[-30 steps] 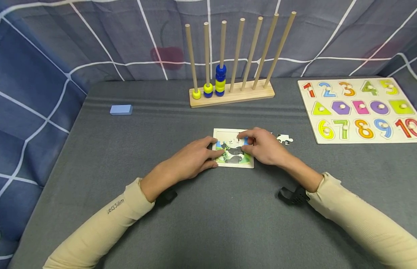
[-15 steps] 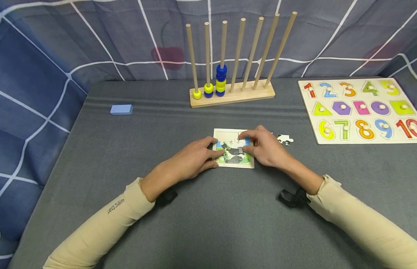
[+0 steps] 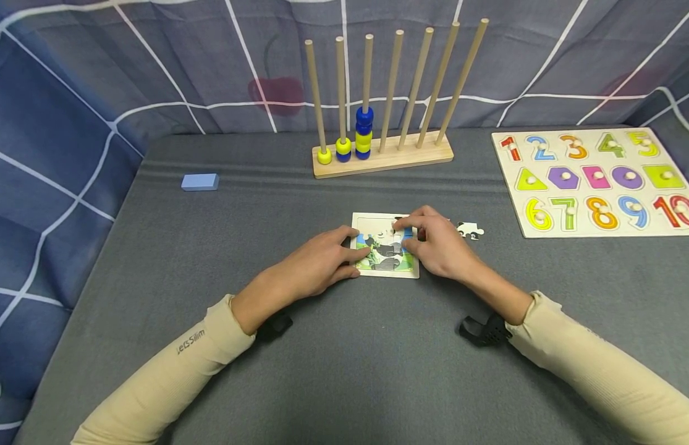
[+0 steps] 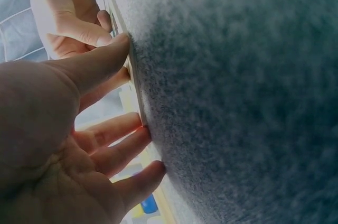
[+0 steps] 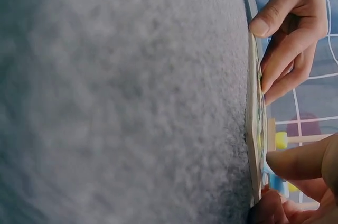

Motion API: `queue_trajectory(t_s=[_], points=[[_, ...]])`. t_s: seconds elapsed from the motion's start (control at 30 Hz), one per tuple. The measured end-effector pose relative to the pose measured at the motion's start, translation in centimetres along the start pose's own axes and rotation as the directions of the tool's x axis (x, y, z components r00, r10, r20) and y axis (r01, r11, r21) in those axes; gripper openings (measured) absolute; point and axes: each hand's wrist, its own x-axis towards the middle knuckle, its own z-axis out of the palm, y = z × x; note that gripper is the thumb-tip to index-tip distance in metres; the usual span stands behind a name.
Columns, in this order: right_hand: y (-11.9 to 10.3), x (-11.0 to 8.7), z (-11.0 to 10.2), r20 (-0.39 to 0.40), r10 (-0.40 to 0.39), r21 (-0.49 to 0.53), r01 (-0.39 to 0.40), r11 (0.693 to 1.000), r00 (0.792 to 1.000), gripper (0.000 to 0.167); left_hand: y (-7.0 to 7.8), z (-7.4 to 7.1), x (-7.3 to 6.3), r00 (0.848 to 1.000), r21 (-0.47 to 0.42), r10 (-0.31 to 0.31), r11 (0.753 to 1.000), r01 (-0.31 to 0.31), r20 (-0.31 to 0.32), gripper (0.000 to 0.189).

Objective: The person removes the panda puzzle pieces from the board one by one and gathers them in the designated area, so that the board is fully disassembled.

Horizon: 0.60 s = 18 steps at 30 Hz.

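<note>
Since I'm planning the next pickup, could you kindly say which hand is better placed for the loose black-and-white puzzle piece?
Probably the right hand: the loose black-and-white puzzle piece lies beside it, while the left hand rests on the left edge of the puzzle tray.

We see a curtained nook, home or lab unclear — gridded cloth (image 3: 211,68) past the grey table's (image 3: 377,358) far and left edges, toy bead rack (image 3: 383,162) at the far edge.

Numerals 1 to 10 (image 3: 602,213) stand on the pale board (image 3: 605,193), and dark lettering (image 3: 191,342), roughly "letsSlim", on the left sleeve (image 3: 172,374).
</note>
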Motion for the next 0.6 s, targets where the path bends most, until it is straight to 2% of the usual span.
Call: queue_trajectory(t_s=[0.33, 0.6], points=[[0.15, 0.01, 0.09, -0.013, -0.002, 0.029, 0.002, 1.000, 1.000, 0.027, -0.01, -0.02, 0.08, 1.000, 0.006, -0.006, 1.000, 0.006, 0.006, 0.045], [0.31, -0.04, 0.12, -0.076, -0.006, 0.070, 0.012, 0.997, 0.997, 0.024, -0.03, 0.03, 0.08, 1.000, 0.003, 0.000, 1.000, 0.000, -0.001, 0.044]])
